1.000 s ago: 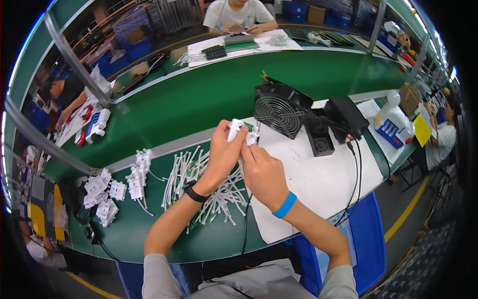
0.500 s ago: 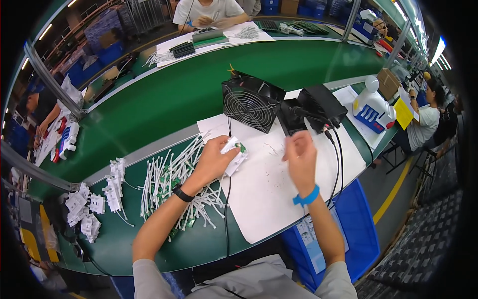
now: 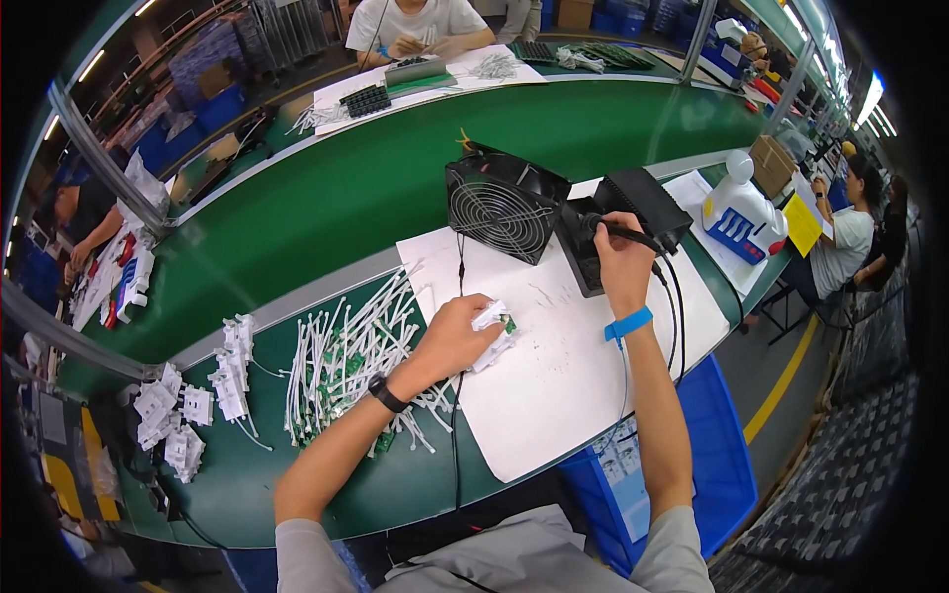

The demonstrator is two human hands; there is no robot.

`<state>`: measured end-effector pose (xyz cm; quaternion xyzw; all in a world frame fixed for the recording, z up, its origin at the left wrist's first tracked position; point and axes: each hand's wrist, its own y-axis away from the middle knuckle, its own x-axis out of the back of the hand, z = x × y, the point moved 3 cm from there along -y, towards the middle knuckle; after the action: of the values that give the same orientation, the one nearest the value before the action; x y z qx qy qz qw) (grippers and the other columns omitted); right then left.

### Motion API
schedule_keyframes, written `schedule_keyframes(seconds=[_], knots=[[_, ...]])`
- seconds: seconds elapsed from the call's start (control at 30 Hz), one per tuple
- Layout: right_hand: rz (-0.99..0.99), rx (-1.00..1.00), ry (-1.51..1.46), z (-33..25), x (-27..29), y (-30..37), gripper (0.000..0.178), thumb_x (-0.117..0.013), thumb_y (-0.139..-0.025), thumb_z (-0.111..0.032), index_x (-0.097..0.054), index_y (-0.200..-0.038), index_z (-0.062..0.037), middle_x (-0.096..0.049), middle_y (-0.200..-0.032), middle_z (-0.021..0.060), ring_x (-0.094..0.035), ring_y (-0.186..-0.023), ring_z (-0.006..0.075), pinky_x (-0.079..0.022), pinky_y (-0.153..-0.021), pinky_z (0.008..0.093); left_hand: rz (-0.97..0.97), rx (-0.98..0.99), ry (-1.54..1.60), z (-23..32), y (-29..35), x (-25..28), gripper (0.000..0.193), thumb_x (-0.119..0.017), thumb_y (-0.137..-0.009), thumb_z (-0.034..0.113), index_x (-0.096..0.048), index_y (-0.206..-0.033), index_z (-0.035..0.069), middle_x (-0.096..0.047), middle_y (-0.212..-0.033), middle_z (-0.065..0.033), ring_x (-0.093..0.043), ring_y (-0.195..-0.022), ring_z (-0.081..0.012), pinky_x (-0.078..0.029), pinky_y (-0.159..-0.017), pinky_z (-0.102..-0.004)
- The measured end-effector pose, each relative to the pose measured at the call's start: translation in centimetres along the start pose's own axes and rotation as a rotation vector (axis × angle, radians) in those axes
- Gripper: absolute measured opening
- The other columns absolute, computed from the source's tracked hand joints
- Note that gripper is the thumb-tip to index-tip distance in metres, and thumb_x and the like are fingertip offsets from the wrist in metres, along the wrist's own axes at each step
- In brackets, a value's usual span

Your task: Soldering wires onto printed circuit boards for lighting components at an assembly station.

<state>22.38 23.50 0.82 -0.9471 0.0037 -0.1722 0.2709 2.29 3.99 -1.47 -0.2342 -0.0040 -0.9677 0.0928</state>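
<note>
My left hand (image 3: 459, 341) is closed on a white plastic housing (image 3: 491, 336), with a bit of green circuit board showing in it, above the white sheet (image 3: 534, 415). My right hand (image 3: 625, 262) grips the black handle of a soldering iron (image 3: 633, 235), whose front end sits at the black stand (image 3: 576, 242); the tip is hidden. Left of my left hand lies a pile of white cables with small green circuit boards (image 3: 346, 366). Just beyond both hands stands a black fan with a round wire grille (image 3: 501, 212).
More white housings (image 3: 231, 371) lie at the left. A black box (image 3: 643, 203) with cords and a white bottle (image 3: 739, 222) stand right of the stand. A blue bin (image 3: 707, 445) is below the table edge. Across the green belt (image 3: 366, 178), a person works (image 3: 420, 35).
My right hand has reached forward and right and taken hold of the soldering iron. My left hand, still with the white housing, has shifted slightly right and nearer to me.
</note>
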Motion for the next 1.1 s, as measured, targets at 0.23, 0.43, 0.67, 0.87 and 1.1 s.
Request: schedule_keyframes(seconds=[0.23,0.43,0.67,0.87,1.1], knots=[[0.187,0.081,0.017,-1.7,1.5,0.4,0.017,-0.070,-0.100,-0.014,-0.064,-0.093,0.0008,-0.061,-0.070,0.0042,-0.052,-0.063,0.0077,-0.041,-0.057,0.0254,-0.046,0.041,-0.368,2.2,-1.5,0.7,0.041,-0.070,-0.088,0.022,-0.069,-0.115,-0.009,-0.073,-0.105,-0.0278,-0.070,-0.098,-0.0433,-0.055,-0.088,-0.0456],[0.350,0.280,-0.312,-1.6,4.2,2.3,0.013,-0.063,-0.101,-0.004,-0.052,-0.093,-0.0038,-0.052,-0.084,0.0013,-0.046,-0.075,0.0073,-0.040,-0.067,0.0227,0.145,-0.167,-0.503,1.4,-1.1,0.0,0.046,-0.072,-0.088,0.024,-0.068,-0.122,-0.008,-0.064,-0.113,-0.0230,-0.060,-0.109,-0.0380,-0.050,-0.093,-0.0445],[0.017,0.139,-0.352,-0.5,2.6,8.4,0.011,-0.065,-0.097,-0.002,-0.055,-0.094,-0.0037,-0.055,-0.084,0.0030,-0.049,-0.071,0.0088,-0.040,-0.062,0.0242,0.204,-0.217,-0.583,1.6,1.4,-0.6,0.054,-0.073,-0.088,0.022,-0.061,-0.132,-0.007,-0.059,-0.119,-0.0199,-0.053,-0.114,-0.0354,-0.045,-0.098,-0.0420],[-0.093,0.061,-0.442,-0.8,1.7,8.7,0.010,-0.063,-0.097,0.001,-0.054,-0.096,-0.0032,-0.055,-0.084,0.0040,-0.049,-0.073,0.0098,-0.041,-0.068,0.0243,0.143,-0.345,-0.610,1.4,2.7,-0.5,0.044,-0.074,-0.087,0.016,-0.059,-0.124,-0.001,-0.056,-0.127,-0.0206,-0.052,-0.120,-0.0370,-0.044,-0.101,-0.0447],[-0.146,-0.001,-0.480,-0.3,1.3,9.2,0.008,-0.063,-0.097,0.000,-0.055,-0.097,-0.0028,-0.058,-0.086,0.0043,-0.048,-0.073,0.0079,-0.040,-0.067,0.0229,0.080,-0.357,-0.691,1.6,2.9,-0.4,0.050,-0.071,-0.089,0.013,-0.059,-0.137,0.007,-0.056,-0.130,-0.0210,-0.052,-0.122,-0.0376,-0.043,-0.105,-0.0459]])
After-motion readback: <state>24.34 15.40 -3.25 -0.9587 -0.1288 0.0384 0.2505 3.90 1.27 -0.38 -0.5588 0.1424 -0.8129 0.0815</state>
